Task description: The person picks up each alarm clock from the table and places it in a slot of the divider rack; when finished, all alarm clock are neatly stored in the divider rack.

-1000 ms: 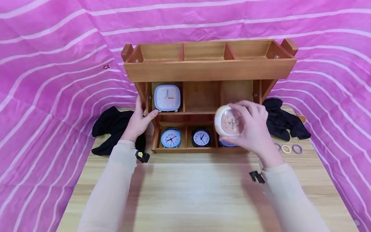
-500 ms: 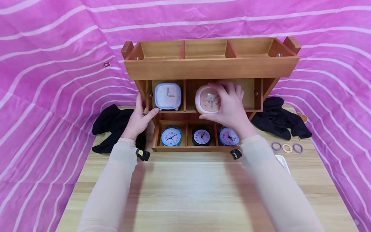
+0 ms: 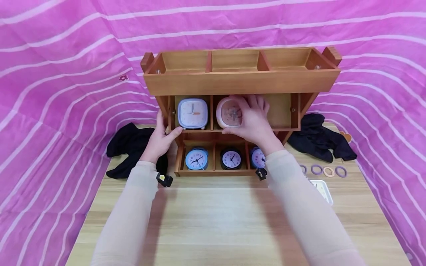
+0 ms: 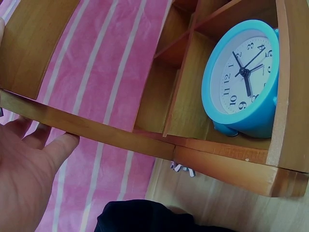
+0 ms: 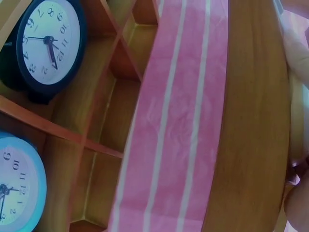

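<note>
My right hand (image 3: 253, 123) holds a rounded pinkish-white alarm clock (image 3: 228, 113) in the middle compartment of the wooden rack's (image 3: 243, 82) second tier. Its thumb is at the lower edge and its fingers reach over the upper right. A lavender square clock (image 3: 193, 113) stands upright in the compartment to the left. My left hand (image 3: 157, 142) grips the rack's left side, thumb at the front beside that clock; the left wrist view shows its fingers (image 4: 60, 147) against the side board. In the right wrist view only slivers of the right hand (image 5: 297, 55) show.
The bottom tier holds a blue clock (image 3: 196, 159), a black clock (image 3: 231, 159) and another blue clock (image 3: 257, 158), partly hidden by the right wrist. Black cloths (image 3: 128, 147) flank the rack. Several rings (image 3: 328, 171) and a white object (image 3: 322, 190) lie at right.
My right hand has carried the rounded clock leftward and up from in front of the rack into the middle compartment, then slightly further left. The left hand has stayed on the rack's side.
</note>
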Demonstrator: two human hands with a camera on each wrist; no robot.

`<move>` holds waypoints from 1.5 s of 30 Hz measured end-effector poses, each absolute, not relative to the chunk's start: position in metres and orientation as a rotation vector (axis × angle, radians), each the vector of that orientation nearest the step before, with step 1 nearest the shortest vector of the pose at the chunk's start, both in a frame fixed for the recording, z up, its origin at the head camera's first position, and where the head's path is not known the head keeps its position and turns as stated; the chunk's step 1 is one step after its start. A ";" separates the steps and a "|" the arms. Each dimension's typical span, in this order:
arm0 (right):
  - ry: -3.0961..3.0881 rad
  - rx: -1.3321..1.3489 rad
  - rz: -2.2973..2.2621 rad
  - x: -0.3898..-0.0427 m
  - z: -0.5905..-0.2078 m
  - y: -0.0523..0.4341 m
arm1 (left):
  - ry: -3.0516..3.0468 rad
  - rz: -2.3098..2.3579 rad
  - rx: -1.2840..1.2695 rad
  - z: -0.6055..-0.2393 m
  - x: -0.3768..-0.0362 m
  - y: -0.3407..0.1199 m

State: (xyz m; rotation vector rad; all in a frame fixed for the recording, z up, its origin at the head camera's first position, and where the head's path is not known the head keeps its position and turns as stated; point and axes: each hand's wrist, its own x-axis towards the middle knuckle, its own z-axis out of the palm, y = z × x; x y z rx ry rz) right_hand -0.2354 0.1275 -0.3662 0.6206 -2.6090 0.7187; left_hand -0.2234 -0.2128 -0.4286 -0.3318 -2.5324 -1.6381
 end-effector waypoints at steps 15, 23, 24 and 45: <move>-2.676 0.534 0.583 -0.237 -0.367 0.117 | -2.503 -1.691 -0.352 -0.401 -0.209 -0.201; -2.624 0.529 0.597 -0.233 -0.374 0.117 | -2.511 -1.686 -0.354 -0.401 -0.208 -0.202; -2.612 0.536 0.606 -0.231 -0.375 0.118 | -2.516 -1.683 -0.352 -0.402 -0.208 -0.202; -2.502 0.623 0.621 -0.139 -0.444 0.196 | -2.499 -1.688 -0.373 -0.404 -0.207 -0.201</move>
